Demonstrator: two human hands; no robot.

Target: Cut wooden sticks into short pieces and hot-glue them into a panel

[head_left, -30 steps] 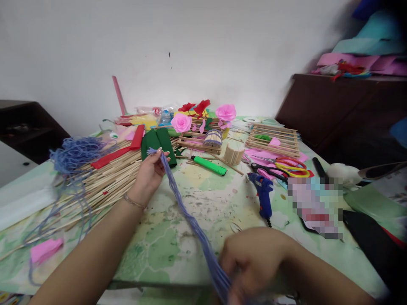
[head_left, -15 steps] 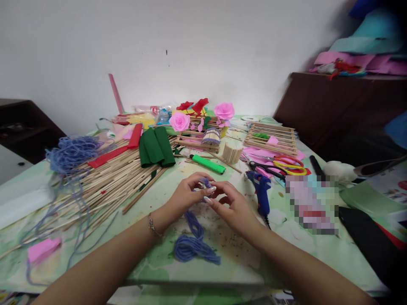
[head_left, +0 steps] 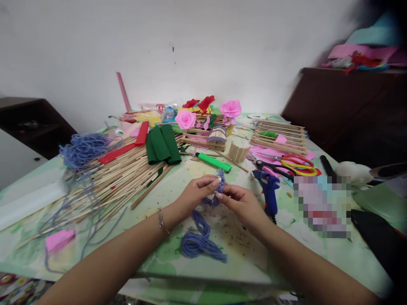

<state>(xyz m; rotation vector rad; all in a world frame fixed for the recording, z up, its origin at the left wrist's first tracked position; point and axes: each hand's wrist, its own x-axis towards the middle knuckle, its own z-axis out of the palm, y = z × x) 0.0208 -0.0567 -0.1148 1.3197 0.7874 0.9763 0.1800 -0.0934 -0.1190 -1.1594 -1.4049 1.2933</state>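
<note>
Blue-purple yarn [head_left: 221,181] is pinched between both of my hands above the middle of the table, its short loose end sticking up. My left hand [head_left: 205,190] grips it with thumb and fingers from the left. From the other side, my right hand [head_left: 240,201] holds the same yarn, its fingertips close to the left thumb. A length of the yarn hangs below my hands toward a coiled bundle of yarn [head_left: 199,245] lying on the tabletop. Whether the two pieces join is hard to see. Some of my fingers are hidden behind the yarn.
A blue glue gun [head_left: 269,190] stands right of my hands, with scissors [head_left: 295,165] behind it. A green cutter [head_left: 213,162] lies just ahead. Bamboo sticks [head_left: 127,182], green paper [head_left: 163,145] and a yarn heap [head_left: 82,148] fill the left. Stick frames [head_left: 280,137] sit farther back.
The view has shifted slightly, so the table's things appear farther right. The yarn in my fingers now stands up with its loose end showing above them; both hands still hold it.
</note>
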